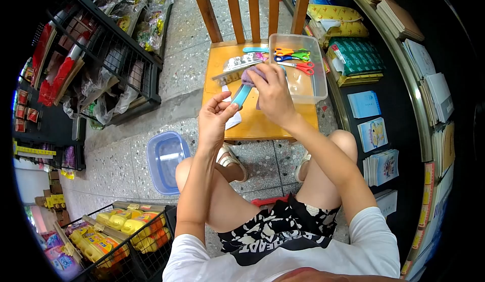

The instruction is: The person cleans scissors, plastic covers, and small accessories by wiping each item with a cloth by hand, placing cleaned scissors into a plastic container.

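Pinched in my left hand (218, 116) is one end of a narrow, flat light-blue object (242, 95) whose exact kind I cannot make out. My right hand (273, 92) grips a purple cloth (248, 77), wrapped around the object's far end. Both hands are above a wooden chair seat (303, 120). Behind my right hand, a clear plastic box (323, 87) holds several scissors (301, 65) with coloured handles. On the seat lie another light-blue strip (255, 49), some metallic and clear-packed items (237, 69) and a white paper piece (233, 120), partly hidden.
The chair's slatted back (254, 9) rises at the far side. A blue plastic basin (167, 163) stands on the floor at left. Wire shelving (116, 44) with packaged goods lines the left, a basket of yellow packs (121, 231) the lower left, and booklet shelves (374, 130) the right.
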Demonstrator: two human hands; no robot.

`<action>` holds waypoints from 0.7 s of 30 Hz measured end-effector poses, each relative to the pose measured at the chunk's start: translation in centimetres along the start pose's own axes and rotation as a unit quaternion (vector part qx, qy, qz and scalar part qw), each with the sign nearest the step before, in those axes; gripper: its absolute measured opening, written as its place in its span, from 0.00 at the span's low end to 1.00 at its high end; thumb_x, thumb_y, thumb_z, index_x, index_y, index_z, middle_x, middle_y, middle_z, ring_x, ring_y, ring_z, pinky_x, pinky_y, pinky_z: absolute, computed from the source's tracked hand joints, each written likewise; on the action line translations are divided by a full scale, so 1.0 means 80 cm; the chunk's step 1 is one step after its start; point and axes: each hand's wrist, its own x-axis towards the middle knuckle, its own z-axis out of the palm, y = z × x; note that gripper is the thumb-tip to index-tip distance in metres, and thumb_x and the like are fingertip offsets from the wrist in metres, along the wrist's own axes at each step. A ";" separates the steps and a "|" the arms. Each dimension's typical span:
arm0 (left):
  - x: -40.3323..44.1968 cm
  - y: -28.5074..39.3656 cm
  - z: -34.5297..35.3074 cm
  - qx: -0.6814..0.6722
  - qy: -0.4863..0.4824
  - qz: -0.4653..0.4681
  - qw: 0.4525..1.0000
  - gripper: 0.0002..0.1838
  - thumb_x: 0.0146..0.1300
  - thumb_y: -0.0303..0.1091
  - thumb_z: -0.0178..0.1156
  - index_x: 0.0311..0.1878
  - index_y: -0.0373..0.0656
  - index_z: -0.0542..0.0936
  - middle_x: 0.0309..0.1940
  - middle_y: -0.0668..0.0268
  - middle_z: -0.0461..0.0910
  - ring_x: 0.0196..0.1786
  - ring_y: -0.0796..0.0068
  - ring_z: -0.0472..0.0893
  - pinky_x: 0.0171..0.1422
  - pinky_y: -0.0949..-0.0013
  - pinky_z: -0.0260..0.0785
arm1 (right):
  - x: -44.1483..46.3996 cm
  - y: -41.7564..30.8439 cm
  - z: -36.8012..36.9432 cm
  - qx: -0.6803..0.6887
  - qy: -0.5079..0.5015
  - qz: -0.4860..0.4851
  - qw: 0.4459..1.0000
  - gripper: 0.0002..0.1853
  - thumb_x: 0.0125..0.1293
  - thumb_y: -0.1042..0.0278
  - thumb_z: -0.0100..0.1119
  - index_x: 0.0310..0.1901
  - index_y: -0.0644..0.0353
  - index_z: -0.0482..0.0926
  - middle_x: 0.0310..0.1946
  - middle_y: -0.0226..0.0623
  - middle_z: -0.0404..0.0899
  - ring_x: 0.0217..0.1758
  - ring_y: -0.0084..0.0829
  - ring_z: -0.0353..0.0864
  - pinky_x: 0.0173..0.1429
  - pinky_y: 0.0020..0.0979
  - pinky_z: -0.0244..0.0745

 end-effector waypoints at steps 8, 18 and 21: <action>0.007 -0.006 -0.005 0.015 0.008 0.040 0.999 0.22 0.57 0.21 0.65 0.55 0.31 0.70 0.33 0.62 0.82 0.37 0.79 0.81 0.44 0.78 0.72 | -0.010 -0.031 0.010 0.024 -0.016 -0.058 0.998 0.17 0.54 0.75 0.53 0.48 0.62 0.78 0.51 0.39 0.72 0.58 0.42 0.67 0.58 0.39 0.66; 0.003 -0.002 -0.002 0.064 0.009 0.065 0.996 0.19 0.57 0.20 0.65 0.51 0.33 0.72 0.31 0.66 0.80 0.36 0.82 0.79 0.43 0.79 0.72 | 0.010 0.022 0.001 0.295 -0.068 0.183 0.935 0.16 0.57 0.76 0.58 0.48 0.64 0.78 0.45 0.44 0.75 0.49 0.44 0.74 0.55 0.38 0.70; 0.002 0.005 -0.007 0.061 -0.023 0.079 0.995 0.19 0.57 0.19 0.65 0.51 0.35 0.72 0.32 0.67 0.80 0.37 0.82 0.79 0.44 0.80 0.72 | 0.013 0.030 -0.015 0.463 -0.161 0.276 0.827 0.15 0.63 0.67 0.61 0.49 0.64 0.76 0.39 0.35 0.79 0.41 0.25 0.79 0.46 0.28 0.74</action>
